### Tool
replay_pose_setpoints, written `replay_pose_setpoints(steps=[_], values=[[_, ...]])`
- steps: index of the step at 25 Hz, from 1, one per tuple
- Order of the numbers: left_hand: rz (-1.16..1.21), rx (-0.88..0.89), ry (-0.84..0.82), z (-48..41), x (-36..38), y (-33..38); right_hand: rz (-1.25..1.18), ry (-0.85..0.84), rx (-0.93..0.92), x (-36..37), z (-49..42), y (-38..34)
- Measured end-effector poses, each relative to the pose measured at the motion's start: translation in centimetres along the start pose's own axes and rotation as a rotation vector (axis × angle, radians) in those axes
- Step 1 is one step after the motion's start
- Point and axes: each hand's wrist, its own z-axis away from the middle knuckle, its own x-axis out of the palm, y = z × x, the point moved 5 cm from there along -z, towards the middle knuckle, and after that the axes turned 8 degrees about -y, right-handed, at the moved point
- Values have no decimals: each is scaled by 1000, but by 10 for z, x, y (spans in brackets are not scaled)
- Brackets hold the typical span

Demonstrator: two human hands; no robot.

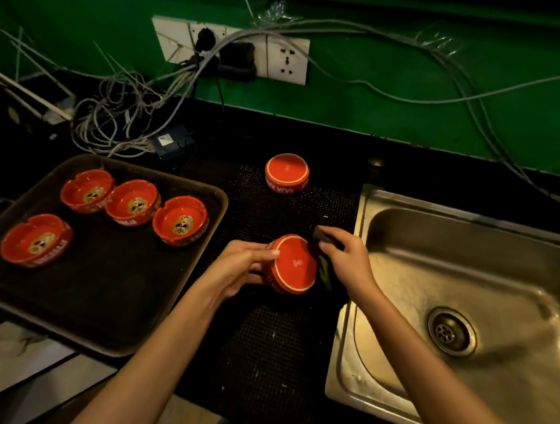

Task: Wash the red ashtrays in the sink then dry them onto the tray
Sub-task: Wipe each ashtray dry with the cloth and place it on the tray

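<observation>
My left hand (247, 265) has its grip wrapped around the side of a red ashtray (293, 265), thumb on the upper rim and fingers underneath, holding it tilted over the dark mesh mat (264, 342) so its flat underside faces up toward me. My right hand (344, 258) is pinching a dark cloth (318, 237) with its grip pressed together, and the cloth is touching the right edge of that ashtray's base. A second ashtray (287, 173) sits upside down farther back on the same mat, well apart from my hands. To my left the brown tray (109, 299) rests on the bench and carries four more ashtrays right way up: three in a row along the far side (87, 190) (132, 203) (180, 220), each just beside the next, and one alone near the left edge (36, 240). The steel sink (464, 288) lies to my right, just beside the mat, its basin bare around the drain (451, 332). Behind everything, grey cables (120, 117) tangle below a white socket panel (229, 49) on the green wall (410, 98).
</observation>
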Motion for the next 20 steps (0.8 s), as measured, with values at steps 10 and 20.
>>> replay_pose_setpoints(steps=[10,20], values=[[-524,166,193,12,14,5,329,-201,-448,29,32,-35],[-641,250,208,37,30,4,267,-184,-246,3,34,-30]])
